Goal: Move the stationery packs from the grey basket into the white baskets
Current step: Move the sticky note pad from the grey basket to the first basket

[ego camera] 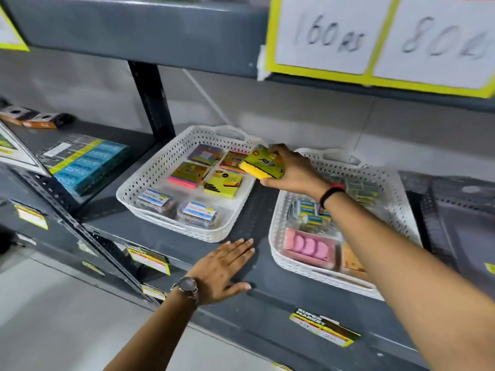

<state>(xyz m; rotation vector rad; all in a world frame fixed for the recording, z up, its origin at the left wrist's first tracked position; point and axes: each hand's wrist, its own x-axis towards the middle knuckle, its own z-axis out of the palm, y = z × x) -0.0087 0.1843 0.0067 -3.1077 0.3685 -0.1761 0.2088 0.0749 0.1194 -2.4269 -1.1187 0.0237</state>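
1. You are partway through, by the look of it: both white baskets already hold stock, and you have 1 more pack in hand. How many packs are left I cannot tell, because the grey basket is not clearly in view; a dark perforated shape at the right edge of the frame may be it, but it is too blurred to be sure.
2. Your right hand [293, 171], just above the centre of the frame, is closed around a yellow-and-green sticky-note pack with a yellow edge [263, 163]. You hold it over the far right corner of the left-hand white perforated plastic basket [139, 183], not yet set down.
3. Your left hand [225, 266], in the lower middle of the frame, lies flat with the fingers spread on the dark grey metal shelf [257, 215], between the 2 baskets and holding nothing.
4. The left-hand basket contains 4 sticky-note packs toward its back: a purple-faced one, a red-and-yellow one, a pink-edged one and a yellow one. At its near end sit 2 clear plastic boxes with white-and-blue labels [176, 207].
5. The right-hand white perforated plastic basket [401, 210], at centre right, holds small blue-labelled packets in its middle, green packets near its far side, and a flat pack of pink erasers [308, 247] at its near end. An orange pack lies beside the erasers, partly hidden by your right forearm.
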